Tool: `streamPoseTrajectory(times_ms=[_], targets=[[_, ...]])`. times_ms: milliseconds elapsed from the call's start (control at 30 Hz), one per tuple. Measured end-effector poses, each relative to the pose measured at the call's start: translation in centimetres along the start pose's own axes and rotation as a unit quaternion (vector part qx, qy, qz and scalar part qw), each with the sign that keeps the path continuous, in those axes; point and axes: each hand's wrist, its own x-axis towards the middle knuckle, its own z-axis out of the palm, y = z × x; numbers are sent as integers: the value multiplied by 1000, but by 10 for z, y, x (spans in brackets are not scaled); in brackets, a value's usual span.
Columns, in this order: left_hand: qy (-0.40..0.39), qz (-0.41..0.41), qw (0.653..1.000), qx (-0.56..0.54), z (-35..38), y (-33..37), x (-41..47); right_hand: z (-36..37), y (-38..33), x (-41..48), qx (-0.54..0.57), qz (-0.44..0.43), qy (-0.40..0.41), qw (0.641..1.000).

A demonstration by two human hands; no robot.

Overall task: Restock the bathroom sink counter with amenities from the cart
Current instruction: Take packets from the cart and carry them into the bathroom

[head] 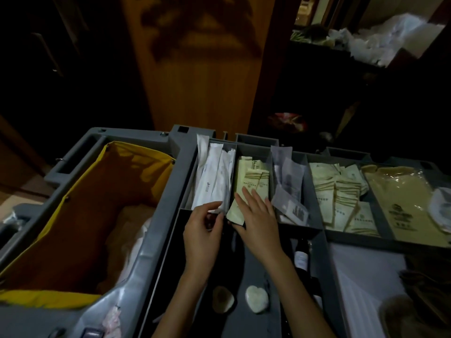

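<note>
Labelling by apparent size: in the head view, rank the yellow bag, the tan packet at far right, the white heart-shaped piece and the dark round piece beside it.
1. yellow bag
2. tan packet
3. white heart-shaped piece and dark round piece: look alike, not ranked.

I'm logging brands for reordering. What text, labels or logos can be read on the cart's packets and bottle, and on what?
Nothing is legible; every print is blurred.
White long packets: small blue mark, unreadable.
Cream packets: row of dark characters, unreadable.
Grey sachets: dark print block, unreadable.
Tan bag: dark emblem, characters beneath, unreadable.
Dark bottle: pale label, unreadable.
</note>
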Motion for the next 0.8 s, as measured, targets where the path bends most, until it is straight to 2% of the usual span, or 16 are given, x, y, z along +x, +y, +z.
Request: streamPoseTrajectory(times_ms=[67, 233, 367, 500, 667, 800], targets=[[-4, -26, 999, -44, 4, 3, -1, 2, 2, -2, 0, -2, 2, 1000], [-33, -85, 989, -117, 7, 7, -4, 2, -3, -11, -37, -25, 84, 995], [-37, -162, 966, -199, 5, 9, -4, -1, -8, -20, 38, -16, 118, 992], [-66, -244, 924, -288, -1, 17, -4, -11, -14, -29, 147, -1, 162, 976], [-151, -265, 899, -315, -2, 28, -9, -15, -16, -39, 161, -75, 181, 967], [-118, -278, 892, -336, -10, 35, -6, -15, -28, -42, 152, -150, 172, 962]])
